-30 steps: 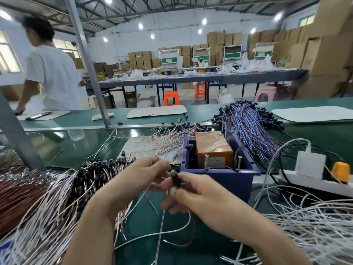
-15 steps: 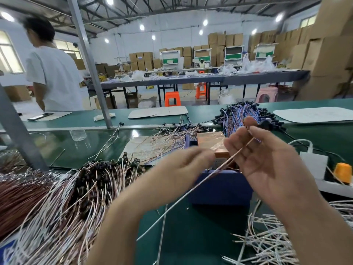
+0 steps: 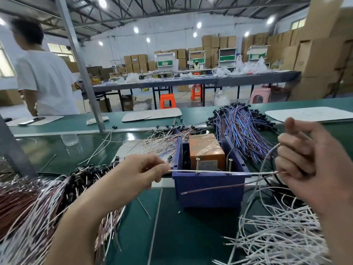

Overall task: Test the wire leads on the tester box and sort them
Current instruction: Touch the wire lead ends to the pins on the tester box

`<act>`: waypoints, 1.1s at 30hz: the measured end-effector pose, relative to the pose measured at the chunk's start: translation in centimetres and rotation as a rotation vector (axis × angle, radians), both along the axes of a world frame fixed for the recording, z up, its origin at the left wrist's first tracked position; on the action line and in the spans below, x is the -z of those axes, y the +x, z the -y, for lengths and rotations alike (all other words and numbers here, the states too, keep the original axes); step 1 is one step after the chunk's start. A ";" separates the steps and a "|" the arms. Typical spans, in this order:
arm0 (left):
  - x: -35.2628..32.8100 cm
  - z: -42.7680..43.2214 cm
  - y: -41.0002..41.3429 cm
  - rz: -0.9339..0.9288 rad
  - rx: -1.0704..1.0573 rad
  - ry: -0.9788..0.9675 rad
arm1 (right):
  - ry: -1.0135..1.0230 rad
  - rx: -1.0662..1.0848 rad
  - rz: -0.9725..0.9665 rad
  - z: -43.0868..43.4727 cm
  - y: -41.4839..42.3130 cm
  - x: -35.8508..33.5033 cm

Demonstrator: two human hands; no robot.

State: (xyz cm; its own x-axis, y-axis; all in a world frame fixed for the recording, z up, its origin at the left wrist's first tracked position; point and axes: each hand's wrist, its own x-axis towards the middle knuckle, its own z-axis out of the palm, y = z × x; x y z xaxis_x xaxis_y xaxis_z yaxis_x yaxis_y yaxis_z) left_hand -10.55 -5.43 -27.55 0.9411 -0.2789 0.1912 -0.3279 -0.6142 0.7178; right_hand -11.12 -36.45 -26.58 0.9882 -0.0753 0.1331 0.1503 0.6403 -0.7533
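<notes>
- The left hand point(image 3: 141, 173) pinches one end of a white lead point(image 3: 219, 171) between thumb and forefinger, with the other fingers curled under.
- The right hand point(image 3: 313, 165) has its fingers curled round the other end of the white lead, so the wire runs taut and nearly level between the two hands.
- A brown lead point(image 3: 214, 188) also comes out of the right hand's grip. It slants down to the left and its free end hangs in front of the blue bin point(image 3: 210, 199).
- The white lead crosses just above the bin's front rim, in line with two upright screws point(image 3: 197, 163). I cannot tell whether it touches them.
- The tester box point(image 3: 205, 148), orange and wrapped in clear tape, sits inside the blue bin just behind the screws.
- The bin stands on the green bench point(image 3: 172, 236), between the two forearms.
- A heap of white and brown leads point(image 3: 38, 203) with black heads lies under the left forearm.
- A pile of white leads point(image 3: 282, 240) lies under the right wrist.
- Behind the bin lie pale pink-white leads point(image 3: 164, 139) on the left and a bundle of blue and purple leads point(image 3: 242, 131) on the right.
- Across the bench stands a person in a white shirt point(image 3: 45, 81), beside a slanting metal post point(image 3: 80, 69).
</notes>
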 end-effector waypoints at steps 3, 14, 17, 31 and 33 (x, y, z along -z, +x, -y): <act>0.2 0.2 0.0 0.033 -0.076 0.067 | -0.049 -0.052 0.014 -1.1 -0.2 -0.1; 0.6 1.5 -0.4 -0.189 0.147 0.108 | 0.427 0.192 0.205 -1.4 0.6 0.3; 0.3 1.9 -0.5 -0.185 0.180 0.066 | 0.403 0.173 0.189 -0.5 0.8 0.7; -0.9 2.2 -1.0 -0.123 0.203 -0.374 | 0.520 0.185 0.064 0.5 1.3 1.8; -0.9 2.3 -0.9 -0.109 0.200 -0.426 | 0.584 0.132 0.078 0.4 1.4 1.9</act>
State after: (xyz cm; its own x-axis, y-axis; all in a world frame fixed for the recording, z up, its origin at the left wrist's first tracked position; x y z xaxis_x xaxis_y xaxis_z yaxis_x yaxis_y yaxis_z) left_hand -11.49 -7.76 -26.65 0.8980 -0.3744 0.2312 -0.3188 -0.1911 0.9284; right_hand -9.76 -36.90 -28.47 0.9546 -0.2790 0.1046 0.2972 0.9169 -0.2664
